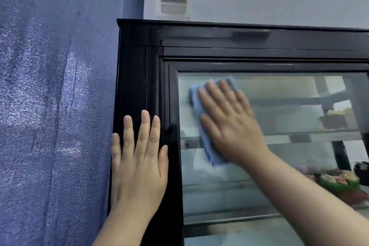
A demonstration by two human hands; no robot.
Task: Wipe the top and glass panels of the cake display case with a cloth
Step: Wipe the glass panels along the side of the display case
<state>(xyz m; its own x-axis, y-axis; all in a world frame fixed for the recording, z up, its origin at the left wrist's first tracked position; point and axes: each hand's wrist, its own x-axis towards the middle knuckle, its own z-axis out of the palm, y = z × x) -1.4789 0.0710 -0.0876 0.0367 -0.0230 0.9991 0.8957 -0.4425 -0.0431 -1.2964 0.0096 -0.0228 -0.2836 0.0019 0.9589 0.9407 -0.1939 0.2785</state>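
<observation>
Since the cloth [208, 150] is pressed flat to the glass panel [279, 106] close to its upper left corner, nearly all of the pane is left lying to the right of and below the right hand [229, 126]. The coming stroke is judged to turn on that. Long axis of cloth is noted as near upright, leaning a little left at its upper end, so a sideways pass would be made broadside. Cloth is seen as blue and folded into a pad. It shows past the fingertips and along the thumb side; the rest is hidden under the palm. It is kept there by pressure only: right hand spread, fingers straight, nothing curled round the fabric. Some blur is noted on this hand.

Glass is marked by pale reflections and a faint haze; whether streaks remain cannot be told. Shelves [299, 138] and decorated cakes [339, 181] are made out dimly behind it, low on the right.

Left hand [139, 164] is laid flat on the black frame [135, 86] of the display case [199, 36], just left of the pane. Its fingers are straight and pointed up, with nothing gripped; it is taken to be a brace. It is apart from the cloth, so the right hand is judged the working one.

Top [219, 24] of the case is set well above both hands, and its upper face is not seen from here. Textured blue wall [50, 106] is found just beside the case on the left. A small breaker box [173, 0] is fixed on the pale far wall.
</observation>
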